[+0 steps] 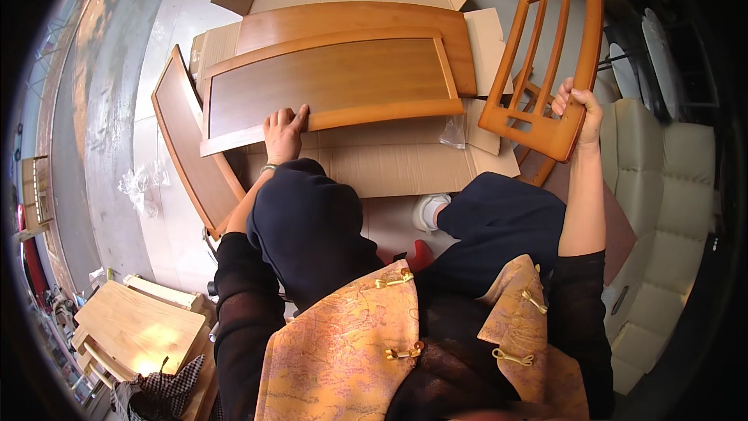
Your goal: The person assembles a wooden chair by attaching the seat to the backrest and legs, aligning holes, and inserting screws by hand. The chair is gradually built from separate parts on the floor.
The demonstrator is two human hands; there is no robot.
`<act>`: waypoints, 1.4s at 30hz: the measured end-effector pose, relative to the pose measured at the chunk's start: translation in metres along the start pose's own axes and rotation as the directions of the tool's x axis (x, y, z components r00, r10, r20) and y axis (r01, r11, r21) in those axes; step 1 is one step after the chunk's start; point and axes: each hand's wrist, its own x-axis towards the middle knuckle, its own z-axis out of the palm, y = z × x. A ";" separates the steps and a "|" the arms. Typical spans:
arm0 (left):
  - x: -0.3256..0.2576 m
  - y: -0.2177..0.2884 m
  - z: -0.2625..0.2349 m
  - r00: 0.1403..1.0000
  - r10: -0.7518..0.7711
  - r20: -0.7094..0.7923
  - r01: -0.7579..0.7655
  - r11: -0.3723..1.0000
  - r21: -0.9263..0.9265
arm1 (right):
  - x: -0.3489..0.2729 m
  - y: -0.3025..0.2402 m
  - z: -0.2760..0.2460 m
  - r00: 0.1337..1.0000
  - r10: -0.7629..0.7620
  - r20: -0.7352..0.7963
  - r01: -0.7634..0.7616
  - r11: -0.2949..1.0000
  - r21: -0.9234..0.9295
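My left hand is closed on the near edge of a framed wooden panel, its thumb lying along the rim. This panel lies tilted over a larger brown wooden board, both resting on an opened cardboard box. On the right, my right hand grips the side rail of a slatted wooden frame, shaped like a chair back, and holds it raised and tilted. A second framed panel leans on the left side of the box.
Crumpled clear plastic lies on the floor at left. A light wooden stool or table with a checked cloth stands at lower left. A cream sofa lines the right. A red object lies between my legs.
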 end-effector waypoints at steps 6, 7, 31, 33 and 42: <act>-0.004 -0.017 0.017 0.992 -0.076 0.104 0.073 0.997 0.032 | -0.002 -0.002 0.013 0.997 -0.004 0.082 -0.001 0.999 0.052; -0.006 -0.019 0.017 0.990 -0.098 0.104 0.095 0.995 0.037 | -0.002 -0.002 0.014 0.995 0.010 0.097 -0.016 0.998 0.059; 0.077 0.286 -0.208 0.859 0.509 0.054 -0.413 0.752 -0.514 | -0.062 -0.053 0.054 0.811 -0.180 0.557 -0.145 0.860 0.490; 0.066 0.283 -0.230 0.857 0.510 -0.074 -0.441 0.651 -0.618 | -0.069 -0.059 0.052 0.798 -0.178 0.576 -0.197 0.825 0.529; 0.101 0.265 -0.386 0.787 0.284 0.548 0.484 0.266 -0.834 | -0.089 -0.084 0.073 0.897 -0.238 0.372 0.132 0.948 0.289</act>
